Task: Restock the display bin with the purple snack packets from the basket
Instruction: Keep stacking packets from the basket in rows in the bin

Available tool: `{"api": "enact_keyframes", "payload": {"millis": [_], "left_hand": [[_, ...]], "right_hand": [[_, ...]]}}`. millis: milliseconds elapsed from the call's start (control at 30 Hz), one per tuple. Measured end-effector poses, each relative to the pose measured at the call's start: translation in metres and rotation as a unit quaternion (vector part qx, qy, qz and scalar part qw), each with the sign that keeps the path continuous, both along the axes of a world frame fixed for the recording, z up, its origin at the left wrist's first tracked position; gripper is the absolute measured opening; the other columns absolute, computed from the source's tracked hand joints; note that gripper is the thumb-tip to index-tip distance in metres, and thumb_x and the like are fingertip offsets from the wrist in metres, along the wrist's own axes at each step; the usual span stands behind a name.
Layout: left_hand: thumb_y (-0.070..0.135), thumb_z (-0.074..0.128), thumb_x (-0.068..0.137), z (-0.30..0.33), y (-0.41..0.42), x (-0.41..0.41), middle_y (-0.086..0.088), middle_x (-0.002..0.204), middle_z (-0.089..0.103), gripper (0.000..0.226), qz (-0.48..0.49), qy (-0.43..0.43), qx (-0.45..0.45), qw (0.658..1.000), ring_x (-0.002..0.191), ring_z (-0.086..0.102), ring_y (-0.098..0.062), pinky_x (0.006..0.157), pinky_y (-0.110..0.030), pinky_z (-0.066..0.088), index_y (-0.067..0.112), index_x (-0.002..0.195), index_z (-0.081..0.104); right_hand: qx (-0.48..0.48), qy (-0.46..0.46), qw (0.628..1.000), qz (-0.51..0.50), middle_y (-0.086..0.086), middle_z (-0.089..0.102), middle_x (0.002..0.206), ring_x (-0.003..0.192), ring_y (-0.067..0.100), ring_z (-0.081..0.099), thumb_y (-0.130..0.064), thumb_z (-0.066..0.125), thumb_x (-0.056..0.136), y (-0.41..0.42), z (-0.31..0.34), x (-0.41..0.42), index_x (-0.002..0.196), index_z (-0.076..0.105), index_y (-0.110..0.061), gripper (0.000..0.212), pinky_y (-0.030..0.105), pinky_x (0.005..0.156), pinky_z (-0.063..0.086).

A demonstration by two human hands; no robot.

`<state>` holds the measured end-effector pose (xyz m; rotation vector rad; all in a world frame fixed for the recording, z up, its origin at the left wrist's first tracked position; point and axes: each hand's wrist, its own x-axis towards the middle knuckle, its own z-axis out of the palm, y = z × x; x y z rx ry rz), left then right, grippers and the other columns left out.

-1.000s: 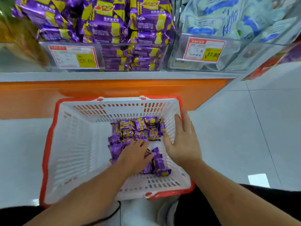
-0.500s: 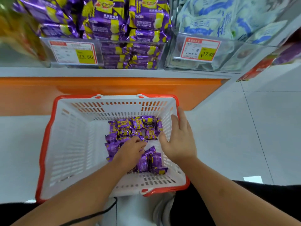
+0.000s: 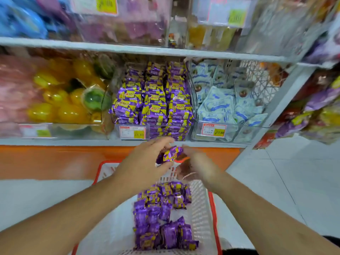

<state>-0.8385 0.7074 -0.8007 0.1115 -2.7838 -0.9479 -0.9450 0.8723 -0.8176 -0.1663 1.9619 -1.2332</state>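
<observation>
Both arms out; L hand [image 3: 147, 162] pinching, R hand [image 3: 197, 165] blurred.

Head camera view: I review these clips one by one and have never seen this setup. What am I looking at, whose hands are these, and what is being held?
There is no machine here. A person wears one wide-angle camera on the head, looking forward and down, so both forearms reach in from below. The left hand holds a purple snack packet lifted above the white basket with the red rim; the right hand is beside it, too blurred to tell its grip. More purple packets lie in the basket. Ahead, on the shelf, is the display bin stacked with the same packets, between yellow sweets and pale blue bags.
</observation>
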Motion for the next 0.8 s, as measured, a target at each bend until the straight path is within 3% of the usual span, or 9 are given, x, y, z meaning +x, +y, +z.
{"api": "enact_keyframes", "payload": {"millis": [67,167,267,367,433,533,667,800], "left_hand": [[0.036,0.078,0.084,0.024,-0.002,0.007,0.022,0.122,0.062,0.065,0.031,0.037,-0.001,0.999,0.115,0.058,0.002,0.101,-0.021,0.045,0.040,0.142,0.047],[0.047,0.078,0.079,0.044,-0.001,0.017,0.022,0.118,0.060,0.068,0.053,0.081,0.013,0.995,0.113,0.056,0.001,0.096,-0.016,0.042,0.037,0.140,0.049],[0.033,0.088,0.074,0.054,0.002,0.020,0.022,0.119,0.060,0.070,0.065,0.109,0.070,0.990,0.115,0.056,0.003,0.094,-0.010,0.042,0.034,0.136,0.054],[0.019,0.086,0.073,0.064,-0.001,0.026,0.016,0.121,0.062,0.066,0.070,0.117,0.125,0.983,0.119,0.058,0.000,0.094,-0.016,0.049,0.030,0.132,0.058],[0.021,0.085,0.069,0.074,-0.006,0.029,0.014,0.123,0.062,0.066,0.062,0.105,0.190,0.974,0.121,0.060,-0.003,0.093,-0.020,0.053,0.032,0.129,0.059],[0.018,0.089,0.074,0.091,-0.014,0.026,0.011,0.121,0.063,0.059,0.111,0.090,0.315,0.938,0.106,0.069,-0.004,0.083,-0.030,0.060,0.034,0.123,0.060],[0.034,0.084,0.081,0.095,-0.031,0.020,0.013,0.117,0.065,0.045,0.167,0.025,0.288,0.943,0.090,0.072,-0.002,0.079,-0.036,0.063,0.035,0.120,0.062],[0.020,0.081,0.087,0.094,-0.035,0.018,-0.005,0.109,0.073,0.034,0.161,-0.035,0.401,0.901,0.085,0.077,-0.017,0.077,-0.040,0.065,0.027,0.118,0.070]], "right_hand": [[-0.156,-0.109,0.982,-0.015,0.026,0.064,0.088,0.078,0.035,0.066,-0.052,0.043,0.106,-0.005,0.041,0.005,0.105,0.064,0.002,0.058,0.038,0.059,0.057],[-0.241,-0.073,0.968,0.019,0.029,0.057,0.103,0.084,0.037,0.068,-0.038,0.068,0.097,-0.012,0.071,0.014,0.126,0.058,0.005,0.052,0.042,0.062,0.060],[-0.253,-0.025,0.967,0.024,0.033,0.058,0.107,0.081,0.037,0.067,-0.023,0.074,0.085,-0.016,0.083,0.015,0.126,0.060,-0.001,0.049,0.045,0.065,0.060],[-0.274,-0.031,0.961,0.021,0.030,0.059,0.101,0.081,0.037,0.066,-0.013,0.070,0.089,-0.024,0.095,0.011,0.123,0.060,0.001,0.039,0.045,0.061,0.059],[-0.281,-0.016,0.959,0.018,0.020,0.063,0.091,0.080,0.035,0.065,-0.008,0.064,0.090,-0.029,0.099,0.008,0.121,0.062,-0.005,0.031,0.046,0.060,0.058],[-0.259,0.016,0.966,0.002,0.020,0.061,0.091,0.070,0.033,0.061,-0.011,0.066,0.080,-0.033,0.098,0.005,0.125,0.057,-0.010,0.046,0.037,0.049,0.050],[-0.234,0.042,0.970,0.056,0.017,0.050,0.089,0.059,0.025,0.046,-0.011,0.064,0.084,-0.038,0.097,0.002,0.124,0.057,-0.007,0.040,0.030,0.046,0.032],[-0.223,0.091,0.964,0.113,0.011,0.054,0.095,0.069,0.015,0.051,-0.013,0.065,0.095,-0.047,0.100,0.005,0.125,0.070,-0.023,0.032,0.022,0.054,0.042]]}}
